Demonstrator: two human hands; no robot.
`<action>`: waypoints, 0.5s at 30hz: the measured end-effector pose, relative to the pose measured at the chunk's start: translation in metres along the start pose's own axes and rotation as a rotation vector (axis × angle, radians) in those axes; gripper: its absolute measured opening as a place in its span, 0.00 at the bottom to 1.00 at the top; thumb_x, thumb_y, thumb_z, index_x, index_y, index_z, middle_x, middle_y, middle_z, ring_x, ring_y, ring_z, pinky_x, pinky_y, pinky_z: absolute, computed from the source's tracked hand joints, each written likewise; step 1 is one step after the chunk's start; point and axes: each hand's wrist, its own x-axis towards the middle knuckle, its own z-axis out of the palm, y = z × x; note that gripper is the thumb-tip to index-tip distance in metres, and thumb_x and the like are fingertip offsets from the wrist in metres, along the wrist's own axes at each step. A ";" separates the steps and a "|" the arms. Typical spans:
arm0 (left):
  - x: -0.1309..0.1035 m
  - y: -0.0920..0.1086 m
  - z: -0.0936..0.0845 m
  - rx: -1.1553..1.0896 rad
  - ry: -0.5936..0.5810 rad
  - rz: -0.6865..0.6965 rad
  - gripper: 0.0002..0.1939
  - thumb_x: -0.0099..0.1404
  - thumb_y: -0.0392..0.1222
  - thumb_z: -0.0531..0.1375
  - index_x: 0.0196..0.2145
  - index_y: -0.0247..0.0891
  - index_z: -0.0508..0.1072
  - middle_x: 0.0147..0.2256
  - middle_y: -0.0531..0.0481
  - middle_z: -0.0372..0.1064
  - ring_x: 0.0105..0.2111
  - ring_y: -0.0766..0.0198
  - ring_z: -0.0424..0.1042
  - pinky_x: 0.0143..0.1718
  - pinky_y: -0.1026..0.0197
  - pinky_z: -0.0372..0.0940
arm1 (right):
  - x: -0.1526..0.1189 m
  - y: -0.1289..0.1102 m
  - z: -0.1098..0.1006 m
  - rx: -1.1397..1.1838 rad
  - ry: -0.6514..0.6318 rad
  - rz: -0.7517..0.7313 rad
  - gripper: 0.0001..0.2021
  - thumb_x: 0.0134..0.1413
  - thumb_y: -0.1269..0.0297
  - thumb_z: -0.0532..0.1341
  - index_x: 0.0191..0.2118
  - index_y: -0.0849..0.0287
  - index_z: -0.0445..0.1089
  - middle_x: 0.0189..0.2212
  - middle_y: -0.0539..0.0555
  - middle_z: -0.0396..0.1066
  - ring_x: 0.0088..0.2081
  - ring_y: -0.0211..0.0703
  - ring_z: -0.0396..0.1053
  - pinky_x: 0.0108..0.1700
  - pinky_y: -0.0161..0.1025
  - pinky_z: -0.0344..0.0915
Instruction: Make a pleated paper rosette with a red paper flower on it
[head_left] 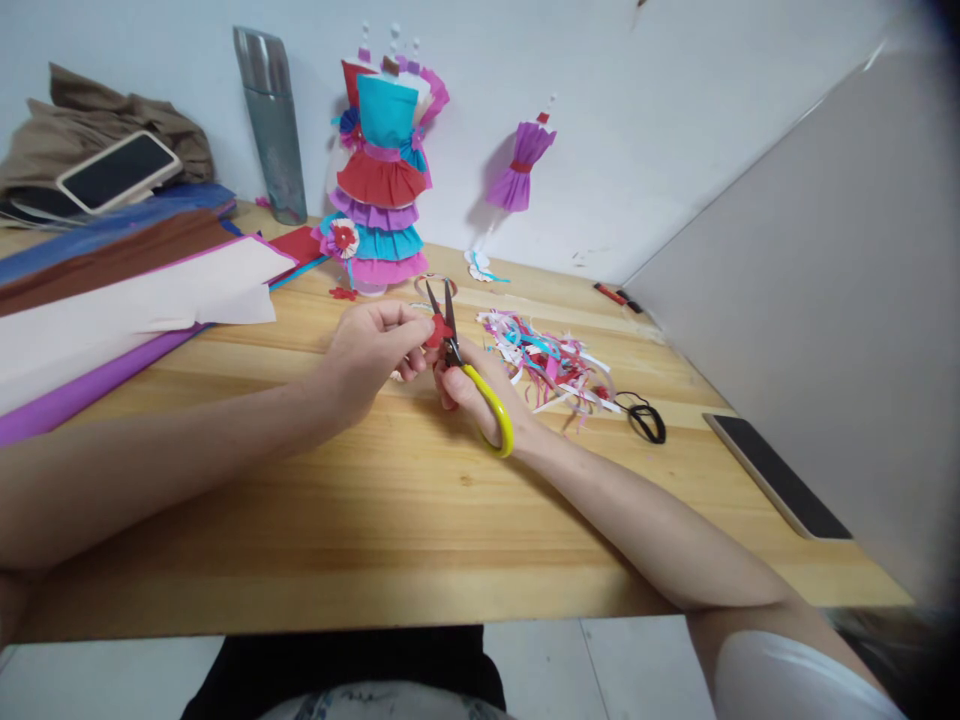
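Over the middle of the wooden table, my left hand (379,345) pinches a small red paper piece (437,331) between thumb and fingers. Close beside it on the right, my right hand (476,388) is wrapped round scissors with yellow handles (504,425). Their dark blades are parted and point up and away from me, right next to the red piece. Behind my hands stands a tiered crepe-paper dress figure (382,180) in blue, red, purple and pink. A small red paper scrap (343,294) lies at its foot.
Crepe-paper sheets (135,290), a phone (120,172) and a grey bottle (274,130) are at the left. A small purple dress (521,165) leans on the wall. Paper scraps (547,360), a black band (646,422) and a dark flat device (780,475) lie right.
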 end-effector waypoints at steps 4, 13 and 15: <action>0.000 0.000 0.000 -0.008 -0.013 0.012 0.12 0.60 0.32 0.57 0.19 0.36 0.68 0.16 0.53 0.65 0.17 0.71 0.62 0.21 0.67 0.58 | -0.001 0.000 0.000 0.018 -0.022 -0.029 0.22 0.60 0.43 0.52 0.42 0.59 0.65 0.27 0.51 0.64 0.32 0.43 0.64 0.34 0.39 0.61; 0.000 0.001 0.001 -0.011 0.001 0.016 0.12 0.60 0.32 0.57 0.20 0.36 0.68 0.16 0.54 0.66 0.17 0.70 0.62 0.21 0.67 0.58 | 0.000 0.000 0.001 0.019 -0.009 -0.036 0.22 0.61 0.43 0.51 0.42 0.60 0.66 0.27 0.51 0.63 0.32 0.43 0.64 0.33 0.39 0.61; 0.000 0.000 0.000 -0.003 0.004 0.009 0.12 0.60 0.32 0.57 0.19 0.36 0.68 0.16 0.53 0.66 0.17 0.70 0.62 0.21 0.67 0.58 | 0.001 -0.001 0.001 0.021 -0.004 -0.022 0.23 0.60 0.42 0.52 0.41 0.60 0.66 0.27 0.51 0.63 0.32 0.43 0.64 0.33 0.39 0.61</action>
